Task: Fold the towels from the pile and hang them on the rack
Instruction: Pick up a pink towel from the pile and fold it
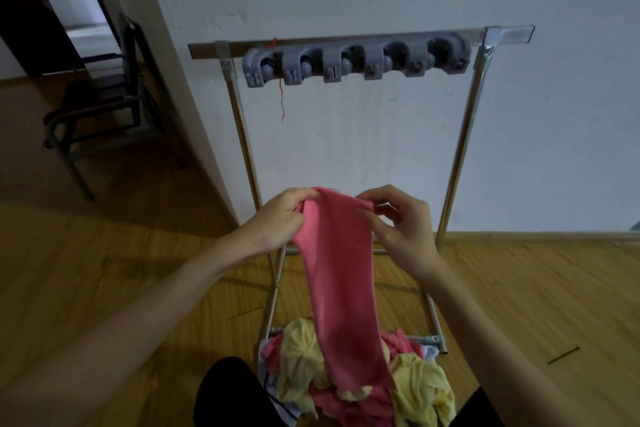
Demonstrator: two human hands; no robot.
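Both hands up front: left hand (277, 215) and right hand (398, 218) each pinch the pink towel's (341, 288) top corners. It dangles below them over the pile (415, 381); rack (346, 45) sits beyond.

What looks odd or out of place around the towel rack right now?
One oddity: a loose orange thread dangles from the grey clip holder on the rack's top bar, near its left end. Otherwise the rack stands straight, with no towel on it yet.
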